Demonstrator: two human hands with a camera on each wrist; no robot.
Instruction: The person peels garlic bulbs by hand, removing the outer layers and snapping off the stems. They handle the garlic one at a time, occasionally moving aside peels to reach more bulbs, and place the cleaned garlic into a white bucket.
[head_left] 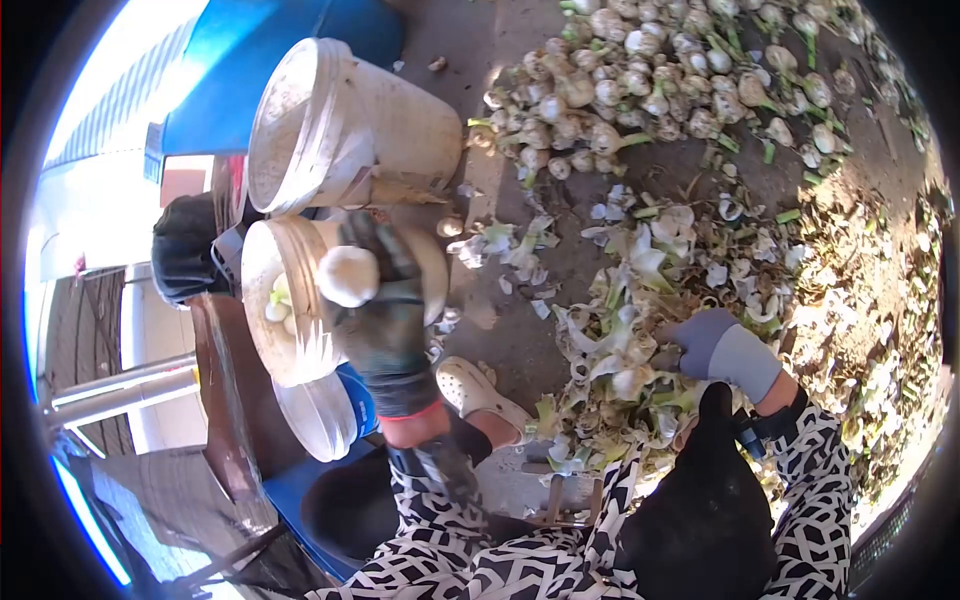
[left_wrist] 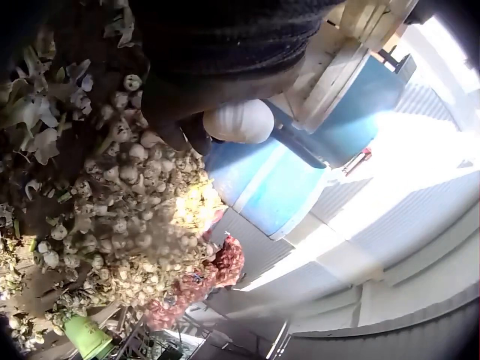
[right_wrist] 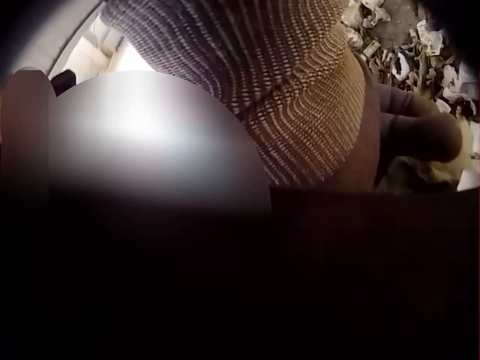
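Bulb (head_left: 347,276) in left hand (head_left: 388,315) over bucket (head_left: 258,325), right hand (head_left: 716,348) on peelings (head_left: 622,322)

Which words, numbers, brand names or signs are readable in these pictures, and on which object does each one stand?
None can be read.
The white bucket, the blue barrel and the white bulb in the left hand show no writing.
A dark patch beside the barrel may be a label, but it is too small to read.
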